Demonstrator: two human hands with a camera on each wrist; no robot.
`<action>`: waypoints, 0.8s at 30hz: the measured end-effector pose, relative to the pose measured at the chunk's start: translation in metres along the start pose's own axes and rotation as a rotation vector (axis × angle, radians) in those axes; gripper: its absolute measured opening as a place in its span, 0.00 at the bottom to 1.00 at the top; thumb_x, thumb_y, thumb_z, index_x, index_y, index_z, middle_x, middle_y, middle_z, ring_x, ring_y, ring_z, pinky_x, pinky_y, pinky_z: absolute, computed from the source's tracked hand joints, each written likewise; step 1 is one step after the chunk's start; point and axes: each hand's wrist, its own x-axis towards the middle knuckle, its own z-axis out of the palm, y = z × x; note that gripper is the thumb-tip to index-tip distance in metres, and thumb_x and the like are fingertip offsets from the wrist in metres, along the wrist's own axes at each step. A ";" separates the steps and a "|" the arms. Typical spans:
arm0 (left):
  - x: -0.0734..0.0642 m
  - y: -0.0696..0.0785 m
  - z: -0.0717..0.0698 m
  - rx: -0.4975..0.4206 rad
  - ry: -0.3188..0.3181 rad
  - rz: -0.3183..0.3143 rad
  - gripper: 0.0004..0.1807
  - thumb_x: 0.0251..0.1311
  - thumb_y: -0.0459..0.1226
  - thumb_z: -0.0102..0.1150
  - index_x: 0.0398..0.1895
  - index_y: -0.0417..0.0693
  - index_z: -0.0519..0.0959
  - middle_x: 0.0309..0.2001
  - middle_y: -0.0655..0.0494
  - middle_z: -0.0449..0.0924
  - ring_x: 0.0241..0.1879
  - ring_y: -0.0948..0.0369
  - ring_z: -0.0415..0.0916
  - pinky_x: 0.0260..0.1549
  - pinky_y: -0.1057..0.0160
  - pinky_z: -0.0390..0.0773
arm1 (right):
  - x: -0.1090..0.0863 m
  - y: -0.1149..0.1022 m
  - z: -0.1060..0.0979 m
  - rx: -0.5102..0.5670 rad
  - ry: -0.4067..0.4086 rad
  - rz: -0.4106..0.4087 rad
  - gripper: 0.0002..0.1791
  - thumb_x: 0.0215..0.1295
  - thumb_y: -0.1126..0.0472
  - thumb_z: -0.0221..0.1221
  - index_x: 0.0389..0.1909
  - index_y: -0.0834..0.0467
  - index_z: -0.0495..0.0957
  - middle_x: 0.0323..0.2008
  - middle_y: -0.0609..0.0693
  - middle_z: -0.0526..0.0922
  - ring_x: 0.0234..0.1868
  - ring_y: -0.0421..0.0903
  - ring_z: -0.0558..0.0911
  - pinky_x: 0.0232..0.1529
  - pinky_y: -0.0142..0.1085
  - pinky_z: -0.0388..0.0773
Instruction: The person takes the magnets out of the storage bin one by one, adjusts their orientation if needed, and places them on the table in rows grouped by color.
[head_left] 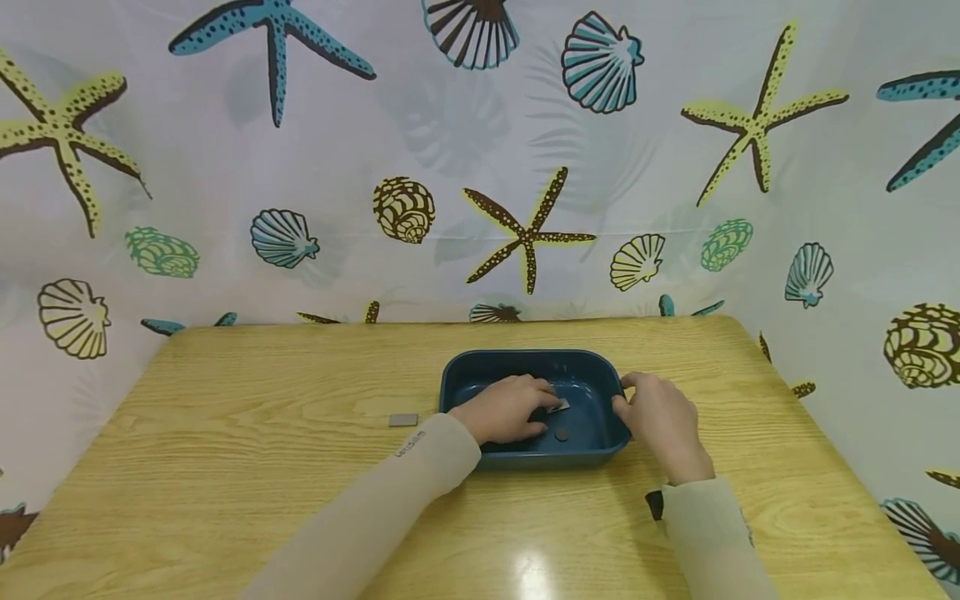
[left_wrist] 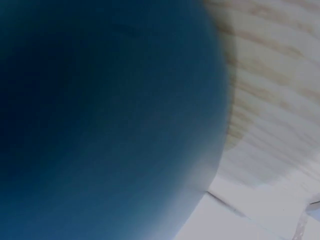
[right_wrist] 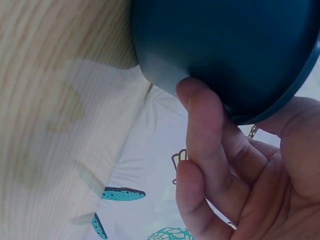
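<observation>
A dark blue rectangular basin point(head_left: 536, 460) with rounded corners stands on the table. My left hand point(head_left: 506, 408) reaches into it over the near-left rim. Its fingertips are at a small pale flat piece point(head_left: 562, 406) on the basin floor, the thumb spread apart from them. Close by the thumb lies a small dark round disc point(head_left: 562, 434). My right hand point(head_left: 662, 417) grips the basin's right end, thumb on one side of the rim and fingers curled against the outer wall point(right_wrist: 170, 75). The left wrist view shows the basin's outer wall point(left_wrist: 125, 125), which hides the left hand.
A small grey rectangular piece point(head_left: 403, 420) lies on the wooden table point(head_left: 247, 417), left of the basin. Behind the table and along its sides hangs a white curtain point(head_left: 337, 150) printed with shells and starfish. Something black point(head_left: 655, 505) shows at the right sleeve's cuff.
</observation>
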 end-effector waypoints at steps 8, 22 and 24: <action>0.003 -0.002 0.005 -0.061 -0.057 0.016 0.31 0.73 0.42 0.61 0.77 0.53 0.68 0.76 0.58 0.69 0.72 0.54 0.69 0.75 0.51 0.67 | 0.001 0.000 0.000 0.002 -0.014 -0.003 0.23 0.73 0.56 0.60 0.64 0.63 0.78 0.33 0.55 0.87 0.22 0.44 0.79 0.19 0.34 0.71; -0.001 0.000 0.001 -0.109 -0.031 0.015 0.27 0.72 0.42 0.62 0.73 0.53 0.74 0.70 0.58 0.77 0.68 0.55 0.74 0.71 0.54 0.72 | 0.000 0.000 0.000 0.005 -0.021 0.002 0.23 0.74 0.56 0.60 0.64 0.63 0.78 0.34 0.55 0.87 0.22 0.44 0.79 0.20 0.34 0.71; -0.001 0.000 0.001 -0.112 -0.002 0.014 0.25 0.71 0.40 0.63 0.70 0.52 0.76 0.67 0.57 0.80 0.66 0.56 0.76 0.68 0.55 0.74 | 0.000 0.000 -0.001 0.006 -0.020 0.002 0.23 0.74 0.56 0.60 0.64 0.63 0.78 0.34 0.55 0.87 0.21 0.44 0.79 0.20 0.34 0.71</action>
